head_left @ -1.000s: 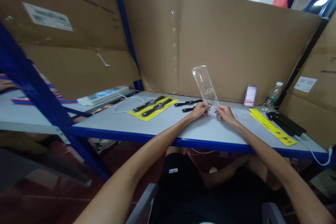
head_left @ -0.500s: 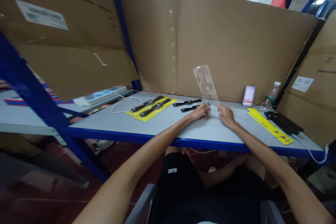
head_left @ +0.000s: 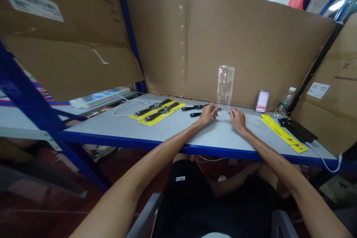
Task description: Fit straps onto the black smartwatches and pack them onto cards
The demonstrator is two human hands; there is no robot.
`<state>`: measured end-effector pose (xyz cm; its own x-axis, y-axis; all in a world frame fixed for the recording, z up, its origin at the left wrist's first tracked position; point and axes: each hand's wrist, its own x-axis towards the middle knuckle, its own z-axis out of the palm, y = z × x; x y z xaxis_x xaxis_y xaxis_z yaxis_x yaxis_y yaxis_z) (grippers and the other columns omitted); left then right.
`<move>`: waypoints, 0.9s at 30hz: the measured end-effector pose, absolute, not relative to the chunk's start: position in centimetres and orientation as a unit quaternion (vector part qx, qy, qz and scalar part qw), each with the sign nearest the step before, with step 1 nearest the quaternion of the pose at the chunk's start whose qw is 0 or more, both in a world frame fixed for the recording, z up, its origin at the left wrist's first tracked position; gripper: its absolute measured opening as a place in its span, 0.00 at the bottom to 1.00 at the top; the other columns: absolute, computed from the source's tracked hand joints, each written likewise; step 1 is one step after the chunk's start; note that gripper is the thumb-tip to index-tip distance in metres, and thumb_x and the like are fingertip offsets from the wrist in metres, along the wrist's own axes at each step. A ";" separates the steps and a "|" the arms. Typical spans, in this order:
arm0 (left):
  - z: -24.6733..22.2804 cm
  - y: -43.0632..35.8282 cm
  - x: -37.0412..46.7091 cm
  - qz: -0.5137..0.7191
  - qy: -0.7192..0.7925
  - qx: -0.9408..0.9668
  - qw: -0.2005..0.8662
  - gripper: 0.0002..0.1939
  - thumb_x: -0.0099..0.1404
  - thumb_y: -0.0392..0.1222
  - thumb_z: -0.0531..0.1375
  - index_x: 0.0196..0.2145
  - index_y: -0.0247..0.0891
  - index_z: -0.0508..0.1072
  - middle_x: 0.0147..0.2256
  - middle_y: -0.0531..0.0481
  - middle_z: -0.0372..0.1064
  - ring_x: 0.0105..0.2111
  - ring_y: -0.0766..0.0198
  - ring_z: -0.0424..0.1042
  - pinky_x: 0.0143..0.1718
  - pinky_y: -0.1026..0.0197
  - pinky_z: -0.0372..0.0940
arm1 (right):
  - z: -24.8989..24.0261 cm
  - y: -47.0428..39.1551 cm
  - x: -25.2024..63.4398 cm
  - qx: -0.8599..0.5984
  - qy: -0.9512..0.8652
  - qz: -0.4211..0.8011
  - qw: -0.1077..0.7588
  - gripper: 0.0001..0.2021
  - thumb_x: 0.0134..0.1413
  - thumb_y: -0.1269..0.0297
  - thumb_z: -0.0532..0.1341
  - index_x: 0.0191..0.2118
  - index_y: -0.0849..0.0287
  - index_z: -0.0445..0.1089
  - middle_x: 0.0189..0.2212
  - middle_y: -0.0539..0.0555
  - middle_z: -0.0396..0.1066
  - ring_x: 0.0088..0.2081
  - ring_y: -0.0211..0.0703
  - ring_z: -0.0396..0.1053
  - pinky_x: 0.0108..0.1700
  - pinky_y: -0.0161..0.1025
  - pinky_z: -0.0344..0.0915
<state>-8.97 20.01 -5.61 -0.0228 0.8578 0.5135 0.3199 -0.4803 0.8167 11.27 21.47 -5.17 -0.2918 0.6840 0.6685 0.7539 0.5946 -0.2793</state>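
Note:
A clear plastic blister shell [head_left: 225, 86] stands upright above the table, its moulded hollow facing me. My left hand [head_left: 208, 114] has its fingers curled at the shell's lower left corner. At the lower right corner, my right hand [head_left: 238, 119] pinches the edge between thumb and fingers. Just left of my left hand lie two loose black two-handled tools, like spokeshaves; the farther tool [head_left: 192, 108] and the nearer tool [head_left: 195, 114] are partly covered by that hand. Further left, two similar tools [head_left: 161, 111] rest on yellow cards [head_left: 147, 121].
Clear plastic [head_left: 252, 120] lies right of my right hand, beside yellow cards [head_left: 284, 134]. A black pouch-like item [head_left: 299, 129] with a white cable, a water bottle [head_left: 284, 103] and a blurred-out upright object [head_left: 262, 102] stand right. A power strip [head_left: 102, 96] is left; cardboard [head_left: 251, 44] walls the back.
The blister shell has swung from leaning left to upright. My left hand has shifted slightly left, away from my right hand. The whole view has shifted a little.

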 end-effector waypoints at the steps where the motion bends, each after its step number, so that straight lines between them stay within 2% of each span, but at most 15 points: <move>1: -5.6 20.0 -9.0 0.551 0.450 0.661 0.240 0.05 0.68 0.39 0.55 0.33 0.38 0.64 0.23 0.54 0.73 0.19 0.69 0.69 0.23 0.68 0.61 | -5.2 21.7 11.3 -0.455 -0.801 -0.035 0.388 0.14 0.68 0.65 0.52 0.32 0.56 0.71 0.31 0.54 0.76 0.33 0.45 0.68 0.35 0.38 0.53; 7: -5.3 19.8 -8.8 0.545 0.456 0.649 0.272 0.05 0.69 0.39 0.53 0.33 0.38 0.64 0.22 0.54 0.72 0.17 0.69 0.69 0.21 0.68 0.58 | -5.6 22.6 11.5 -0.423 -0.817 0.035 0.391 0.14 0.67 0.65 0.50 0.35 0.56 0.71 0.29 0.53 0.76 0.33 0.45 0.70 0.38 0.37 0.57; 11: -4.9 19.6 -9.0 0.549 0.435 0.619 0.356 0.05 0.69 0.40 0.54 0.34 0.38 0.64 0.22 0.54 0.71 0.16 0.68 0.69 0.19 0.68 0.55 | -5.7 22.7 11.6 -0.395 -0.822 0.062 0.405 0.16 0.69 0.61 0.47 0.35 0.56 0.69 0.28 0.52 0.74 0.32 0.44 0.70 0.39 0.37 0.58; 18: -4.2 19.4 -9.4 0.565 0.401 0.537 0.481 0.07 0.63 0.43 0.58 0.31 0.38 0.65 0.22 0.51 0.71 0.19 0.67 0.70 0.20 0.67 0.56 | -5.5 22.3 11.5 -0.380 -0.825 0.073 0.413 0.17 0.69 0.59 0.46 0.34 0.56 0.68 0.26 0.51 0.73 0.30 0.42 0.70 0.38 0.36 0.59; 23: -3.5 19.4 -10.8 0.668 0.360 0.444 0.476 0.03 0.61 0.39 0.56 0.33 0.39 0.65 0.21 0.56 0.65 0.20 0.69 0.67 0.23 0.67 0.58 | -5.2 21.8 11.9 -0.410 -0.825 0.054 0.385 0.17 0.70 0.62 0.46 0.38 0.57 0.71 0.26 0.50 0.73 0.30 0.42 0.70 0.38 0.36 0.58; 27: -3.1 19.6 -11.9 0.687 0.375 0.426 0.453 0.01 0.62 0.38 0.53 0.34 0.40 0.63 0.21 0.58 0.61 0.20 0.69 0.66 0.25 0.67 0.60 | -4.9 21.4 12.0 -0.425 -0.834 0.032 0.351 0.15 0.68 0.67 0.48 0.41 0.57 0.74 0.28 0.50 0.75 0.32 0.43 0.71 0.37 0.37 0.57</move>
<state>-11.85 19.58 -3.05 -0.2261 0.9426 0.2456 -0.3040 -0.3078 0.9016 12.00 21.45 -4.93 -0.3933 0.7310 0.5577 0.6862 0.6371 -0.3510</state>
